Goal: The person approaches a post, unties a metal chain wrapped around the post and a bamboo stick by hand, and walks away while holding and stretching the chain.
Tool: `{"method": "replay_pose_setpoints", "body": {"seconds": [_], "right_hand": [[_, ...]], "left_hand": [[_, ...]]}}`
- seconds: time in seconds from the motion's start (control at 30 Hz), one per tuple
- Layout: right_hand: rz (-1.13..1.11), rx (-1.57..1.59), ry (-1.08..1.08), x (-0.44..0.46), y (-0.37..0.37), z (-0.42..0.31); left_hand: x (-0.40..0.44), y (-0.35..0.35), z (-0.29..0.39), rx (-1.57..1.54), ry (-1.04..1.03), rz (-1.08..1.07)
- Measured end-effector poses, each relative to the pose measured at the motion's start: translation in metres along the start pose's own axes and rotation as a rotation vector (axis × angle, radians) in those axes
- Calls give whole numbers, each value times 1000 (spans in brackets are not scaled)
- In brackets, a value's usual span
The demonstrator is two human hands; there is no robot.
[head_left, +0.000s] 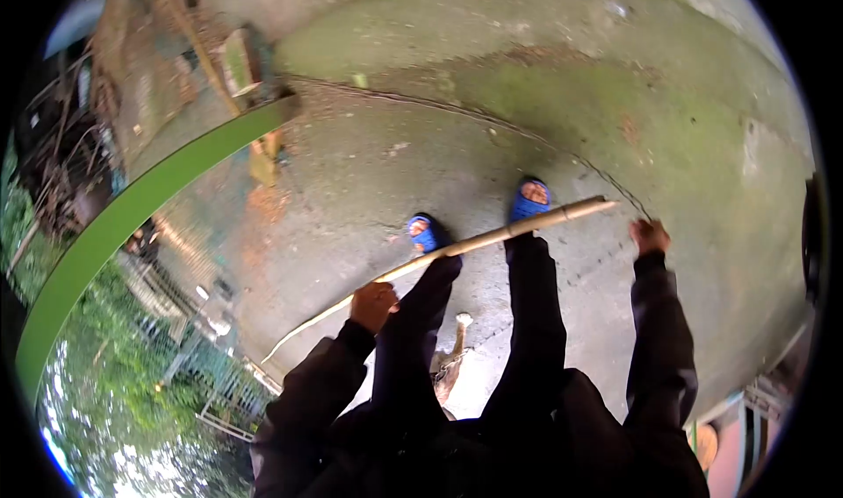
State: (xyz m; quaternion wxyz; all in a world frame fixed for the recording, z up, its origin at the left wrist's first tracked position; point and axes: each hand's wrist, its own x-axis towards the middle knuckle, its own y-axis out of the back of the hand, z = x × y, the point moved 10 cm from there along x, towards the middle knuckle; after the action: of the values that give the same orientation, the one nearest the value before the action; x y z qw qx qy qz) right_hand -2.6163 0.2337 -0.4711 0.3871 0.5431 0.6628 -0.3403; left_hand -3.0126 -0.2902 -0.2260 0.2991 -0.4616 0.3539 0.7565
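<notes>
A long bamboo pole [492,237] lies slantwise across the front of my legs, thick at its right end and tapering to the lower left. My left hand [374,306] is closed round its thinner part near my knee. Out to the right, my right hand [650,236] is closed where a thin dark cord [615,182] meets the fingers. That cord runs away over the concrete to the upper left. The grip itself is small and partly hidden.
My feet in blue slippers [531,201] stand on mossy concrete [597,322]. Between my legs is a partly hidden brown animal [448,375]. A curved green band [132,191] crosses the left side, with branches [66,155] and a fence [219,375] beyond.
</notes>
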Motion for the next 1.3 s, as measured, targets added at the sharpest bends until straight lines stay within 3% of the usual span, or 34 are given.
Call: {"method": "replay_pose_setpoints", "body": {"seconds": [0.03,0.07,0.13,0.2,0.27,0.33,0.37,0.4,0.53,0.6,0.67,0.73,0.77,0.8,0.83,0.9,0.93,1.0,1.03,1.07,1.13,1.2,1.23,1.27,1.3], "right_hand": [[-31,139,16,-6,23,5],[278,101,-25,-81,-13,-27],[84,80,-11,-152,-38,-64],[162,-51,147,-248,-67,-109],[82,-308,387,-331,-88,-159],[368,-314,314,-387,-55,-175],[458,-309,298,-410,-43,-184],[430,61,285,-426,-28,-184],[167,1546,112,-461,-13,-177],[14,1938,27,-461,-9,-181],[-220,1291,-71,-453,9,-195],[-407,626,-135,-440,15,-194],[-481,290,-147,-439,7,-191],[-506,301,-126,-436,-9,-193],[-288,-38,146,-434,-28,-213],[230,-689,663,-468,-64,-271],[164,-580,687,-450,-64,-263],[128,-556,621,-439,-90,-261],[181,-596,467,-425,-99,-257],[182,-583,490,-414,-108,-258],[112,-1222,669,-376,-144,-255],[153,-1502,933,-394,-226,-276],[120,-1367,997,-405,-277,-299],[-1,-1204,992,-400,-321,-317],[-269,-1237,943,-413,-389,-338]], "left_hand": [[0,0,9,-50,-12,27],[3,-5,16,-100,-29,49],[8,-33,38,-207,-7,25],[20,-89,51,-456,60,-213],[27,-150,79,-342,39,-389],[2,-205,105,-597,511,-341],[-12,-228,140,-710,527,-413],[-30,-252,163,-824,552,-488],[-53,-282,242,-1066,482,-440],[-58,-286,289,-1420,504,-570],[-57,-252,327,-1447,444,-494],[-41,-171,371,-1417,68,-286],[-30,-144,390,-1508,-38,-463],[-23,-115,409,-1579,-148,-651],[-31,-89,431,-1559,-182,-671],[-32,-33,426,-1549,-20,-208],[-33,-23,428,-1550,-43,-224],[-37,5,447,-1406,-359,-179],[-52,8,475,-1442,-380,-281],[-83,8,500,-1480,-379,-374],[-154,31,565,-1248,-666,-401],[-223,44,610,-1008,-831,-484],[-251,50,628,-897,-865,-542],[-278,60,643,-761,-961,-555],[-295,66,650,-627,-1041,-558]]}}
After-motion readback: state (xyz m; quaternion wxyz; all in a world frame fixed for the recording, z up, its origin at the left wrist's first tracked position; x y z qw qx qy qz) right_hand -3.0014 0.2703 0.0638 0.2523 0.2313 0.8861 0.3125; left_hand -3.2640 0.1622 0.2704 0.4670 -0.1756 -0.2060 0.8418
